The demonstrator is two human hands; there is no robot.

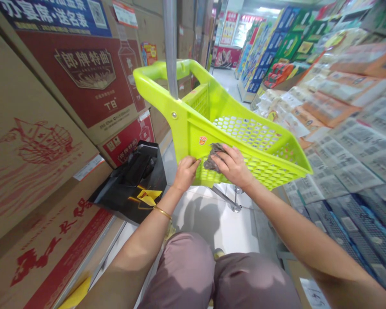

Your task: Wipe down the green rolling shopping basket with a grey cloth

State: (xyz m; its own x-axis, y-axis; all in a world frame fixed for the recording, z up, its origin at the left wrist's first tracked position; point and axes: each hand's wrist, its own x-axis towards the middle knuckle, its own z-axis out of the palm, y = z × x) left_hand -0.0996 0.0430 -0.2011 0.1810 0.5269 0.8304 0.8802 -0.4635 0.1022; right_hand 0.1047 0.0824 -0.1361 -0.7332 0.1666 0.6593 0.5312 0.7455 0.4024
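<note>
A lime-green plastic shopping cart (193, 133) with perforated walls stands in front of my knees, its side facing me. My right hand (234, 165) is closed on a crumpled grey rag (215, 158) and presses it against the cart's side, just right of a small orange sticker (203, 140). Lower on the same side, my left hand (185, 172) has its fingers curled round the cart's edge, left of the rag; its fingertips are partly hidden. The basket shows nothing lying in it.
Stacked cardboard cartons (93, 77) rise on the left, with a black bag (135, 176) at their foot. Packaged goods (337, 128) slope along the right side. A metal pole (170, 47) stands upright at the cart's handle end. The aisle floor (227, 81) runs back between shelves.
</note>
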